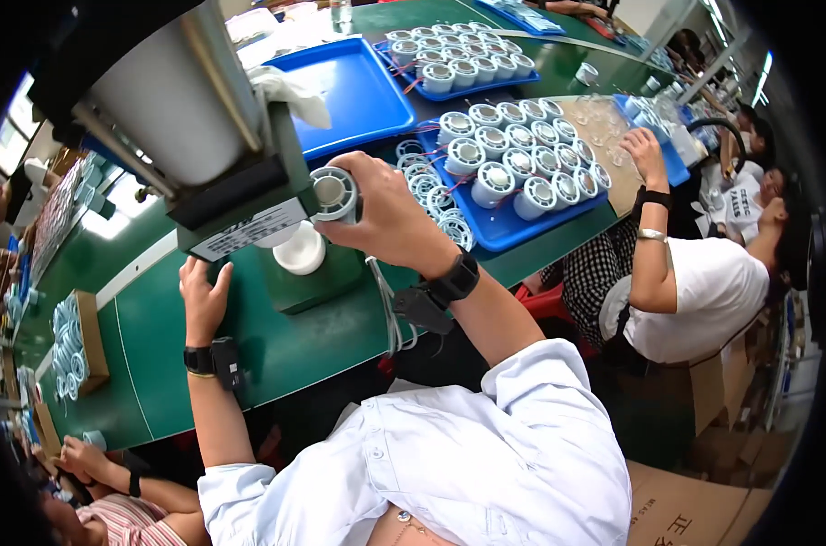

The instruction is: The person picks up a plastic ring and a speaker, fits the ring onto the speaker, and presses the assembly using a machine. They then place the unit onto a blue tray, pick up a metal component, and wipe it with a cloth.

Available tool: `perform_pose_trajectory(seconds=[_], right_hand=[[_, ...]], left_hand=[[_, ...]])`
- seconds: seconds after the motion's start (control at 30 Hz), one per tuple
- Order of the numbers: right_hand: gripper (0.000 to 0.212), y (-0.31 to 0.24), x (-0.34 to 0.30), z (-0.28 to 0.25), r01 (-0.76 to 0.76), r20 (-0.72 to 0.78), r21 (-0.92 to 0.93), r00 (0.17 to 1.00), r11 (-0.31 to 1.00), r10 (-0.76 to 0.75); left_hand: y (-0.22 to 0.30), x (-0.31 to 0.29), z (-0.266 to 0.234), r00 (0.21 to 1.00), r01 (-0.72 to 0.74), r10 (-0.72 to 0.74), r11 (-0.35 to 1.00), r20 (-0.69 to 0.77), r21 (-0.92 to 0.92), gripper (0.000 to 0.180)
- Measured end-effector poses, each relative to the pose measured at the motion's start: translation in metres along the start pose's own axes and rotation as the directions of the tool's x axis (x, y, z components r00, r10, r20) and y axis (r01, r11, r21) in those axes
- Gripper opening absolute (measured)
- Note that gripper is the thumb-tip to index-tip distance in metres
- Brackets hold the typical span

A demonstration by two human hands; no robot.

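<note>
My right hand (390, 211) grips a light-blue cylindrical motor housing (334, 195), its silver ribbed end facing up. It holds the housing beside the head of a green press (290, 155) with a large white cylinder (162, 109). Below the head, a white round cup-shaped seat (300, 251) stands on the press's green base (317, 289). To the left of that base is my left hand (203, 296), thumb and fingers apart, close under the press head's labelled edge. Nothing shows in it, though its fingertips are partly hidden. Both wrists wear black bands.
Blue trays of similar housings (520, 162) stand right and behind. Light-blue rings (422, 187) lie between press and tray; a bare blue tray (358, 91) is behind. A cardboard box of rings (78, 350) sits left. Cables (390, 314) hang near the front edge. Co-workers sit on both sides.
</note>
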State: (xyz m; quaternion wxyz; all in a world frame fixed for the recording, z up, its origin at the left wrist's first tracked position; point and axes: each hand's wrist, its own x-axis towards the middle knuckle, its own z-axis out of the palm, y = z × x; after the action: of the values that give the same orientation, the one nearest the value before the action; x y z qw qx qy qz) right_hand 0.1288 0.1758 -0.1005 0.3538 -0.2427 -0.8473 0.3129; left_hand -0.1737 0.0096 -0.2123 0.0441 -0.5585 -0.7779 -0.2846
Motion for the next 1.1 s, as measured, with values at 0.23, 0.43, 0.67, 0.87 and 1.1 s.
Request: perform_pose_trajectory(seconds=[0.23, 0.43, 0.67, 0.87, 1.1], right_hand=[[0.063, 0.053, -0.104, -0.094, -0.221, -0.299, -0.293, 0.945, 0.930, 0.130], [0.063, 0.096, -0.137, -0.109, -0.245, -0.334, -0.766, 0.941, 0.595, -0.043], [0.047, 0.116, -0.167, -0.116, -0.359, -0.610, -0.389, 0.790, 0.849, 0.054], [0.025, 0.111, -0.184, -0.153, -0.091, -0.151, 0.966, 0.559, 0.242, 0.815], [0.010, 0.153, -0.168, -0.155, -0.085, -0.119, 0.975, 0.580, 0.205, 0.806]], left_hand=[[0.010, 0.000, -0.009, 0.997, -0.005, 0.005, 1.000, 0.075, 0.001, 0.029], [0.021, 0.006, -0.012, 0.990, 0.035, -0.040, 0.999, 0.138, 0.036, 0.029], [0.019, 0.003, -0.013, 0.996, 0.009, -0.010, 1.000, 0.088, 0.013, 0.030], [0.033, 0.004, -0.021, 0.985, 0.080, -0.078, 0.997, 0.157, -0.009, 0.031], [0.011, -0.002, -0.007, 0.995, 0.023, -0.019, 0.999, 0.102, -0.030, 0.032]])
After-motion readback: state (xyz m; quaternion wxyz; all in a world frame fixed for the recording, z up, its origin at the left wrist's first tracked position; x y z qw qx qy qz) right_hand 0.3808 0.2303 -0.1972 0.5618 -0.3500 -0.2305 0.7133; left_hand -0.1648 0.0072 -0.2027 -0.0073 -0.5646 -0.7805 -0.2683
